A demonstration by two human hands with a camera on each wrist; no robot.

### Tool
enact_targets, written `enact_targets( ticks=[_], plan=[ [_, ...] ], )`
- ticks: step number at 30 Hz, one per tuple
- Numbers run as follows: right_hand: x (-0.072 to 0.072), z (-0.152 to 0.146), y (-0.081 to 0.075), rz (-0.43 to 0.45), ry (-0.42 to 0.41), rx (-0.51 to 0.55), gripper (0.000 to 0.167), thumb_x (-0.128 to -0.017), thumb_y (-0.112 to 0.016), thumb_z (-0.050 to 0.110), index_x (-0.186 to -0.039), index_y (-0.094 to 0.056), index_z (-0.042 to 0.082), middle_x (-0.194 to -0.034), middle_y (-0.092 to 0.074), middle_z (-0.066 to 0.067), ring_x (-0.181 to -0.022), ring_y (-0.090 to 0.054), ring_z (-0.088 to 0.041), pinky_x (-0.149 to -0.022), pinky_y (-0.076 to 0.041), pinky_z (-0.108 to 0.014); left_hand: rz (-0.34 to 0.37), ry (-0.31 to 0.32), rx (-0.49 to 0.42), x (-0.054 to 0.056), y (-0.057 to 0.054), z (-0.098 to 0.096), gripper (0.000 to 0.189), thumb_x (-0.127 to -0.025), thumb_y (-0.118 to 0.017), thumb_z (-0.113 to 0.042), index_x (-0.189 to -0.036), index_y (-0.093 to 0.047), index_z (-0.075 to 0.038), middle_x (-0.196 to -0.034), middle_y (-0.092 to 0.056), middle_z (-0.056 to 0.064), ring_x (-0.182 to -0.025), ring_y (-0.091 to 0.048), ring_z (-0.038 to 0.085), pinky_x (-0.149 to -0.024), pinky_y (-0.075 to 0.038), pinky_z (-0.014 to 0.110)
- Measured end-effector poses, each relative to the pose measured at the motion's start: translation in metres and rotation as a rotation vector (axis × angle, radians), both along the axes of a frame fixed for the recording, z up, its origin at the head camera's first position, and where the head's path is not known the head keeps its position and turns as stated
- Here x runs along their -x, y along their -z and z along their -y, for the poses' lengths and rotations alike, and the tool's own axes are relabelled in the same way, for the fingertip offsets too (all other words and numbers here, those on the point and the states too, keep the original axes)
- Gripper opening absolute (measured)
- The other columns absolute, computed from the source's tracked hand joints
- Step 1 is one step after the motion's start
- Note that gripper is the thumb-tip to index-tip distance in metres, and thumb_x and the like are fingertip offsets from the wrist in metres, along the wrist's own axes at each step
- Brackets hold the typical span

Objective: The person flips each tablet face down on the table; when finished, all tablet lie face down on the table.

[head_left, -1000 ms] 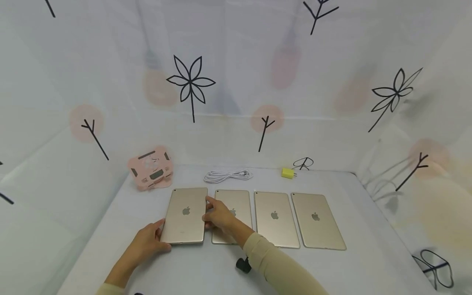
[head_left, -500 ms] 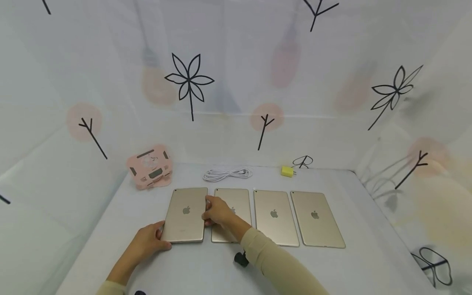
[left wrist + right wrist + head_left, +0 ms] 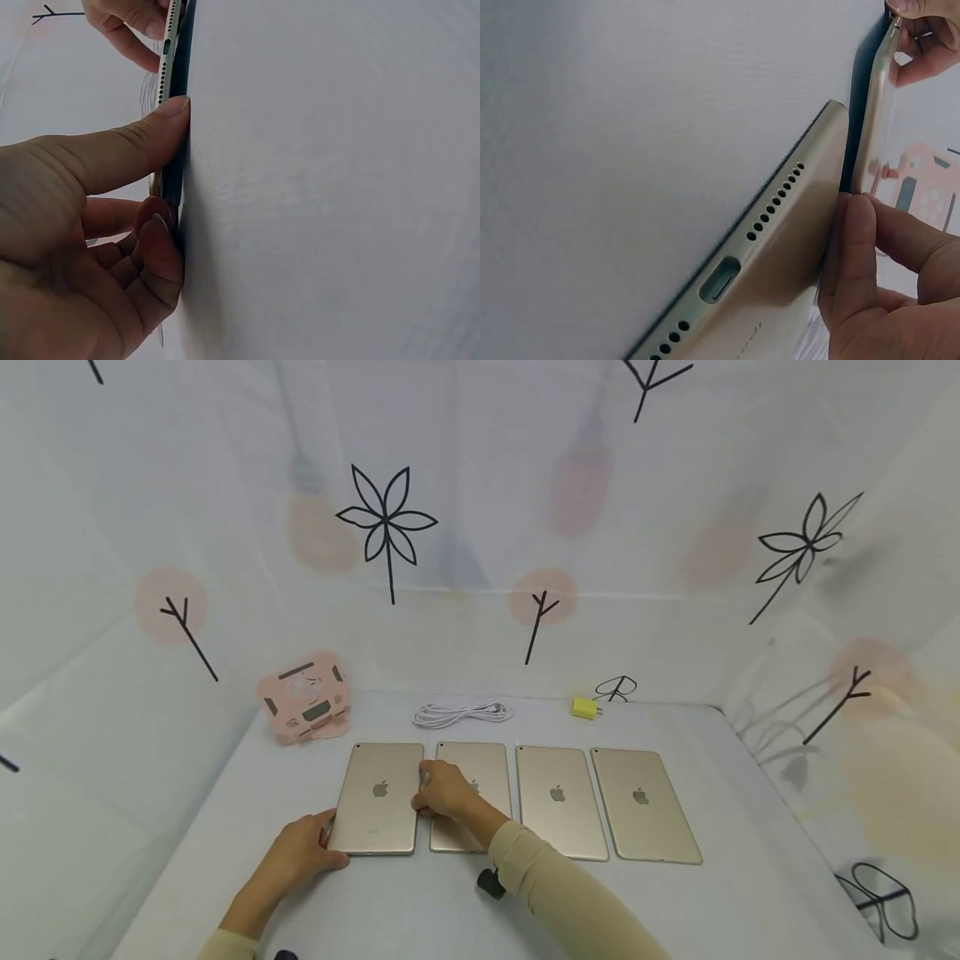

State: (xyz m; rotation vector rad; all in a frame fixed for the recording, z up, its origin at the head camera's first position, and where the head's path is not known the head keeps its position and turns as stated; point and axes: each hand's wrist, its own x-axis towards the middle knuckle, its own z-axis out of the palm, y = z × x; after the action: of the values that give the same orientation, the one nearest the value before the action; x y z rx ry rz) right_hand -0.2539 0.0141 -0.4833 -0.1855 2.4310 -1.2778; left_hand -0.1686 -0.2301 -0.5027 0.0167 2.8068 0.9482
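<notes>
A gold tablet [image 3: 378, 818] with an apple logo lies back side up at the left end of a row of similar tablets. My left hand [image 3: 296, 852] holds its lower left corner, thumb on the bottom edge and fingers at the left side. At the tablet's right edge, my right hand [image 3: 447, 795] grips with thumb and fingertips, the forearm crossing over the second tablet [image 3: 480, 764]. In the left wrist view, the held tablet's port edge [image 3: 166, 52] is seen side-on, close over the white surface. The right wrist view shows the second tablet's port end [image 3: 780, 255] near the right hand [image 3: 885, 292].
Two more gold tablets, the third [image 3: 562, 822] and fourth [image 3: 648, 827], lie to the right. Behind the row are a pink case [image 3: 311, 697], a coiled white cable [image 3: 461, 716] and a yellow plug adapter [image 3: 585, 708]. A black object [image 3: 491, 883] shows beside the right sleeve.
The held tablet has settled slightly lower and flatter, with both hands keeping their places on it. The head view has shifted a little.
</notes>
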Motion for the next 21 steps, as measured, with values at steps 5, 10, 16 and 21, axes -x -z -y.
enact_targets(
  ticks=[5,10,16,21],
  plan=[
    [0.001,0.0,0.001,-0.027,-0.005,-0.044,0.077,-0.081,-0.077,-0.005,-0.15,-0.044,-0.003,-0.072,-0.066,-0.007,-0.054,-0.065,-0.012,-0.051,-0.055,-0.021,-0.003,-0.004,0.042,0.0,-0.003,-0.005,0.082,-0.072,-0.09,-0.016,-0.136,-0.052,0.016,-0.074,-0.051,0.004,-0.066,-0.046,0.017,-0.054,-0.036,0.027],
    [0.001,-0.001,0.002,-0.015,0.008,-0.055,0.077,-0.08,-0.077,-0.005,-0.15,-0.045,-0.003,-0.074,-0.066,-0.007,-0.054,-0.064,-0.011,-0.051,-0.055,-0.021,0.0,-0.009,0.051,-0.002,-0.007,-0.008,0.08,-0.073,-0.09,-0.016,-0.136,-0.053,0.016,-0.076,-0.051,0.004,-0.068,-0.046,0.017,-0.057,-0.036,0.028],
    [0.002,-0.004,0.001,-0.004,0.028,-0.064,0.077,-0.081,-0.078,-0.004,-0.15,-0.045,-0.001,-0.071,-0.067,-0.007,-0.054,-0.065,-0.012,-0.051,-0.055,-0.021,-0.001,-0.007,0.039,-0.001,-0.008,-0.011,0.079,-0.074,-0.089,-0.014,-0.137,-0.052,0.016,-0.079,-0.05,0.004,-0.071,-0.046,0.018,-0.06,-0.037,0.029],
    [0.001,-0.008,-0.001,0.003,0.043,-0.061,0.076,-0.081,-0.077,-0.004,-0.15,-0.045,-0.001,-0.069,-0.067,-0.007,-0.054,-0.066,-0.013,-0.051,-0.055,-0.022,-0.001,0.006,0.042,0.001,-0.009,-0.015,0.08,-0.073,-0.089,-0.014,-0.137,-0.052,0.016,-0.079,-0.05,0.004,-0.072,-0.046,0.018,-0.061,-0.037,0.03]
  ],
)
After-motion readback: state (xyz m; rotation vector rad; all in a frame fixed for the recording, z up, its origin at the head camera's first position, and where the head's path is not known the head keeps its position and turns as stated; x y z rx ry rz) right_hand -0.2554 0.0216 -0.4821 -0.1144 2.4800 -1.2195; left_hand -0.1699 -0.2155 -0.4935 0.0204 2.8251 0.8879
